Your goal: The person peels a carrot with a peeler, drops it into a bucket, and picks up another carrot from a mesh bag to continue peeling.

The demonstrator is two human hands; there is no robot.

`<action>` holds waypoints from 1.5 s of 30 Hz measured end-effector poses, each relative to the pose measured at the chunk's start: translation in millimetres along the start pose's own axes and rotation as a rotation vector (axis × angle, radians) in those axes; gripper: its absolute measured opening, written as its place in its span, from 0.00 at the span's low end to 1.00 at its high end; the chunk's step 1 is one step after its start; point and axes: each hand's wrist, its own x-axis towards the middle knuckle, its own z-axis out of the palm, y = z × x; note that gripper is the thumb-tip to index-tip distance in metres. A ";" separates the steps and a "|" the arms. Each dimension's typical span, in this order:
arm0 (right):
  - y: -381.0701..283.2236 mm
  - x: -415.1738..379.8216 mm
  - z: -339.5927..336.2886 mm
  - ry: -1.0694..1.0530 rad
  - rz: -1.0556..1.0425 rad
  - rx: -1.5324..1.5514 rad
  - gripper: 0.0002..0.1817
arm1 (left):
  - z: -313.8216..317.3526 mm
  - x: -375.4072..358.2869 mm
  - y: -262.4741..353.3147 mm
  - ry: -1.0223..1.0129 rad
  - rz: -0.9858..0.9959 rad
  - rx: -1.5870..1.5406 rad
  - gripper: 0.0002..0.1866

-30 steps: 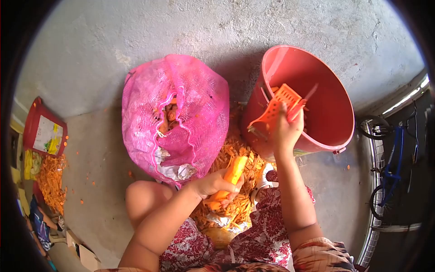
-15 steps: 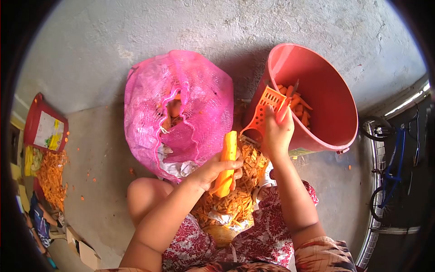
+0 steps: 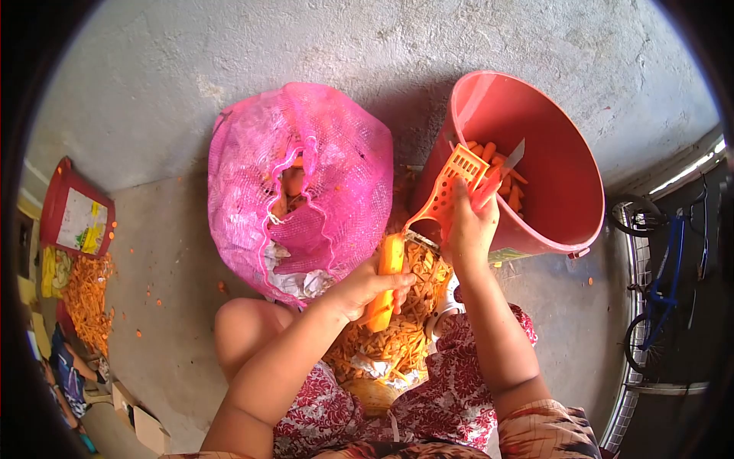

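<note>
My left hand [image 3: 365, 289] is closed around a peeled carrot [image 3: 391, 264], held upright-tilted over a heap of carrot peelings [image 3: 394, 348] between my knees. My right hand [image 3: 469, 229] grips an orange plastic peeler [image 3: 447, 183] with slots and round holes. Its lower tip is at the carrot's upper end. A knife [image 3: 515, 157] with a reddish handle is also in my right hand, its blade pointing toward the bucket. The red bucket [image 3: 562, 168] beyond holds several carrots [image 3: 505, 172].
A pink mesh sack [image 3: 340, 153] with carrots inside stands left of centre by the wall. Far left are a red container [image 3: 76, 210], another pile of peelings [image 3: 88, 298], and part of another person [image 3: 69, 371]. A blue bicycle [image 3: 664, 283] is at the right.
The peeler has come down to the carrot's upper end. The carrot has shifted slightly right and lower, and the knife blade has swung into clearer view.
</note>
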 end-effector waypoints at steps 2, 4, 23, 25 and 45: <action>0.6 -1.9 0.4 -0.004 0.014 0.030 0.11 | 0.8 -1.1 1.8 -0.066 -0.073 -0.126 0.10; 0.2 1.0 1.5 0.010 0.005 0.090 0.08 | 1.0 -0.7 1.8 -0.058 -0.058 -0.094 0.11; 12.2 -11.9 -21.8 -0.899 0.140 -0.995 0.11 | -25.5 7.2 11.0 0.779 0.320 1.341 0.15; 14.1 -19.4 -18.0 -0.952 0.153 -0.949 0.11 | -23.4 4.6 11.0 0.807 0.277 1.405 0.14; 25.3 -28.2 -32.5 -0.934 0.133 -0.938 0.11 | -21.5 7.7 8.2 0.757 0.332 1.466 0.13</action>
